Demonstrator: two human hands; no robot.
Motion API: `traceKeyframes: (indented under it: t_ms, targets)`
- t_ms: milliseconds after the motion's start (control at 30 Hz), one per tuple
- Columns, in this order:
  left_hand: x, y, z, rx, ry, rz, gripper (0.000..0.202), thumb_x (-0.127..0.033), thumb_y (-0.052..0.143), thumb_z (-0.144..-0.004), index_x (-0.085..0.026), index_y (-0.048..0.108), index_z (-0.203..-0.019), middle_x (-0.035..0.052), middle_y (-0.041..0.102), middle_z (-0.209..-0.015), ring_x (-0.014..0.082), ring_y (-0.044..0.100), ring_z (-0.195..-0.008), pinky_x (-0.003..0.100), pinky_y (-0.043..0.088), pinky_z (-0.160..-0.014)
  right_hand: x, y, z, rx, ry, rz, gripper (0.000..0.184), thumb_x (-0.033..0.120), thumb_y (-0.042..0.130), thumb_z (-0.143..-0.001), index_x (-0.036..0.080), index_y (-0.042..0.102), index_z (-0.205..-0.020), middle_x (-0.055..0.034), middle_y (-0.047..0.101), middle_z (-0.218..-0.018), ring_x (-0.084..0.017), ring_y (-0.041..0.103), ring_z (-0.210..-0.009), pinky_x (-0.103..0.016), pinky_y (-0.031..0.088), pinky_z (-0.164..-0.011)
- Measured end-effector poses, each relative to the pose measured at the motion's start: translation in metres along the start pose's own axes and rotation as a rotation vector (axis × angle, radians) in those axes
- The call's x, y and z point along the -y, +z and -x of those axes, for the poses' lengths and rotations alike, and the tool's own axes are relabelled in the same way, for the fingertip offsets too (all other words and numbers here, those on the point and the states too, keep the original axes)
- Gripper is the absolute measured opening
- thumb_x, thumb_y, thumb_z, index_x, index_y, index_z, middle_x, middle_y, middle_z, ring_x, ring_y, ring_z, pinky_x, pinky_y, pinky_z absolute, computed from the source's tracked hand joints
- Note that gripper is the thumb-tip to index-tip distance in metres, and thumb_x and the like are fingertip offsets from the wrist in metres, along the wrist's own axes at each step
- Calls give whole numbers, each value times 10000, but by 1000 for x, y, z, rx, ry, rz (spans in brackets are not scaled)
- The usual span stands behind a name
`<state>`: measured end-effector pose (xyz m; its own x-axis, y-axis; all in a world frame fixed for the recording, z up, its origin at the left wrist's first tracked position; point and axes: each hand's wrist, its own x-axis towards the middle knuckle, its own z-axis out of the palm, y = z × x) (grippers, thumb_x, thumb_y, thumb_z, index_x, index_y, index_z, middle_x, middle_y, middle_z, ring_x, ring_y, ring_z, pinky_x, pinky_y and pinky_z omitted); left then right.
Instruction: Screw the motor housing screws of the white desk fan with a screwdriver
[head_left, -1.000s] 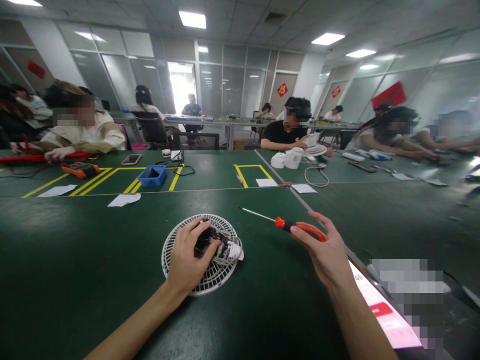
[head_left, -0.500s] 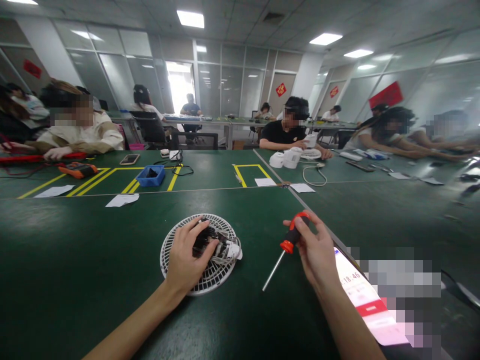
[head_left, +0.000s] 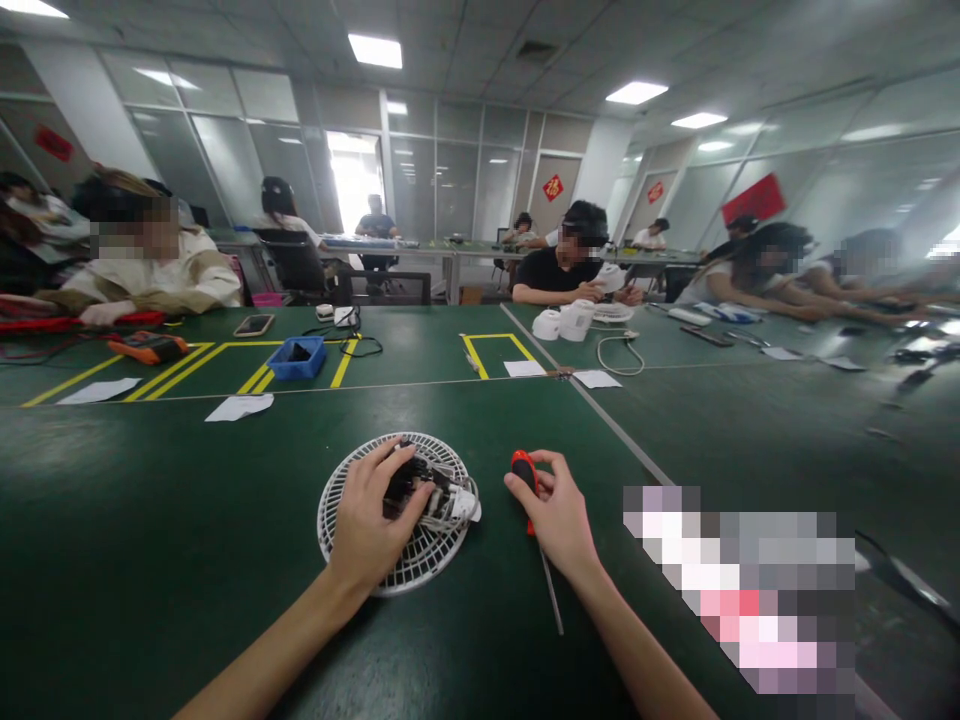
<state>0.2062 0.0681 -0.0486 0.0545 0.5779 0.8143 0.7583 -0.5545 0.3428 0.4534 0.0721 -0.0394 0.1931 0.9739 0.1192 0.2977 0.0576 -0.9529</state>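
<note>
While the left hand (head_left: 373, 512) is gripping a black mechanical part (head_left: 399, 488) on a round white slatted plastic grille (head_left: 429, 574) at near centre, the right hand (head_left: 561, 515) is holding a red-and-black-handled metal-shafted screwdriver (head_left: 532, 526) just right of it. A slack left grip could be letting the part slide, or bunched pale cord (head_left: 445, 519) snagging the tip.

Ceiling panels (head_left: 375, 51) glow; doorway (head_left: 355, 178) overexposed; right edge blurred.
</note>
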Motion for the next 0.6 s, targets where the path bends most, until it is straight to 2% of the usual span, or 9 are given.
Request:
traceKeyframes:
  t_ms: [100,233,600]
  targets:
    - [0,1,0,-7,1,2,465,-318,721,-905,-233,558,-1331,110,622,-1347,275,600,-1215,468,506,-1039,-3,3,-1,0,-90,266,330,387,700,-826,257,598,-1112,-42,746,-971,-265,693,-893,-408,513,-826]
    - [1,1,0,-6,3,-4,461,-322,718,-906,-228,560,-1329,111,626,-1338,278,602,-1213,467,502,-1038,-8,6,-3,11,-132,504,314,290,686,-822,249,632,-1128,-56,722,-966,-284,658,-939,-408,498,-844]
    - [1,2,1,-1,-8,-2,460,-327,718,-905,-231,562,-1327,106,624,-1341,279,596,-1220,466,497,-1041,-11,6,-4,38,-164,612,309,237,686,-861,230,626,-1164,-86,730,-1085,-315,625,-1062,-439,477,-921]
